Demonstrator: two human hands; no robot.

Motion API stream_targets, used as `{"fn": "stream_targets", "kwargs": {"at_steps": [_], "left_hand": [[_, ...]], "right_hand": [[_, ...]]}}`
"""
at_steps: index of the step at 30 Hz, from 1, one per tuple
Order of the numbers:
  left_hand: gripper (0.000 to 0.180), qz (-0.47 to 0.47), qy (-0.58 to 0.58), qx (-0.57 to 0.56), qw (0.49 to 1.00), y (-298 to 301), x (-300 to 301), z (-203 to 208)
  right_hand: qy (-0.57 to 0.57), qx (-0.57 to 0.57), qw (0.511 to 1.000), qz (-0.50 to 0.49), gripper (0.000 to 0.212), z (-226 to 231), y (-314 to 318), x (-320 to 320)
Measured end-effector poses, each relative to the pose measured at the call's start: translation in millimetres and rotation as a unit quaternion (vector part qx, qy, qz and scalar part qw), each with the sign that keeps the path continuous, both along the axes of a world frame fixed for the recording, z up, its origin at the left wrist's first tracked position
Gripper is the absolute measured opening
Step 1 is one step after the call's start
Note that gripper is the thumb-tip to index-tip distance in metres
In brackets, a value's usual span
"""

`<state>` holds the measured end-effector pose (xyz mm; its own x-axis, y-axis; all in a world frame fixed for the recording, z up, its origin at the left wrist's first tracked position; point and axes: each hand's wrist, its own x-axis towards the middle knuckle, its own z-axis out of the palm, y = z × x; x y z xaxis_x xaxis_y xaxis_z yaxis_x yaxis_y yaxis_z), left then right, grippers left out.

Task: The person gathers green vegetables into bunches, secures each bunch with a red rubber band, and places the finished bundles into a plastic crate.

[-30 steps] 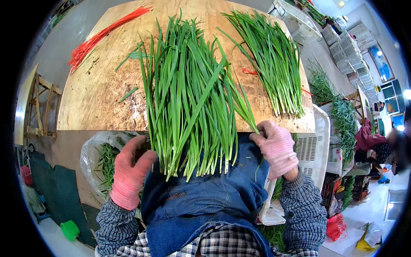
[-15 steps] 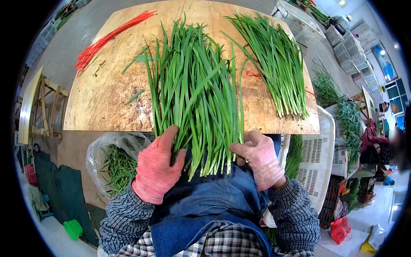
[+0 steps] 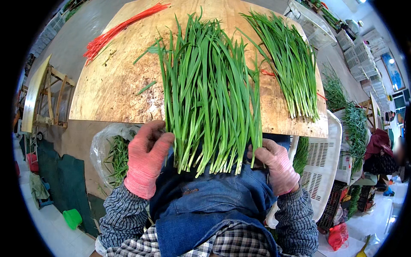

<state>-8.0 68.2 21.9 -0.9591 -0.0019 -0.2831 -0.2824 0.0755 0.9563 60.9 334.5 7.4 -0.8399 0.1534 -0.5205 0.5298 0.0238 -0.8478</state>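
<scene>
A loose spread of green garlic chives (image 3: 209, 94) lies on the wooden board, its pale cut ends hanging over the near edge above my lap. At its left side is my left hand (image 3: 147, 156) in a pink-red glove, fingers bent, thumb apart from the forefinger, nothing seen between them. My right hand (image 3: 276, 165), in a paler pink glove, pinches a few stalks at the right side near their ends; some of its fingers are hidden. A second bunch of garlic chives (image 3: 287, 68) lies at the board's right, a red tie (image 3: 267, 73) beside it.
Red ties (image 3: 122, 32) lie in a bundle on the far left of the wooden board (image 3: 115, 94). Below the board stand a clear plastic bag (image 3: 100, 152) of greens at left and a white crate (image 3: 319, 160) at right. A person in dark red (image 3: 381, 143) is at far right.
My left hand has drawn back from over the stalks to their left side. The spread lies wider, its cut ends more even. My right hand stays at the right edge. The view has shifted slightly.
</scene>
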Motion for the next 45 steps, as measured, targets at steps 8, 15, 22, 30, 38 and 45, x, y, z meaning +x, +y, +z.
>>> {"fn": "stream_targets", "kwargs": {"at_steps": [8, 15, 22, 30, 38, 45], "left_hand": [[0.059, -0.142, 0.150, -0.289, 0.935, -8, 10, -11], [0.047, -0.098, -0.142, 0.096, 0.980, -5, -2, -7], [0.038, -0.209, -0.260, 0.114, 0.936, -10, -24, 7], [0.033, -0.288, -0.163, 0.008, 0.944, 10, -28, -2], [0.033, -0.282, -0.274, 0.099, 0.914, 2, -32, -2], [0.035, -0.327, -0.241, 0.068, 0.911, 18, -34, 9]], "right_hand": [[0.018, -0.147, 0.989, -0.016, 0.048, 2, -26, -15], [0.041, -0.209, 0.977, -0.023, 0.044, -6, -61, -26], [0.035, -0.297, 0.951, -0.082, 0.039, -4, -77, -27], [0.035, -0.253, 0.967, -0.004, 0.029, -2, -93, -30], [0.025, -0.373, 0.928, 0.005, 0.039, -4, -65, -20], [0.057, -0.249, 0.964, 0.077, 0.039, 6, -64, -24]]}}
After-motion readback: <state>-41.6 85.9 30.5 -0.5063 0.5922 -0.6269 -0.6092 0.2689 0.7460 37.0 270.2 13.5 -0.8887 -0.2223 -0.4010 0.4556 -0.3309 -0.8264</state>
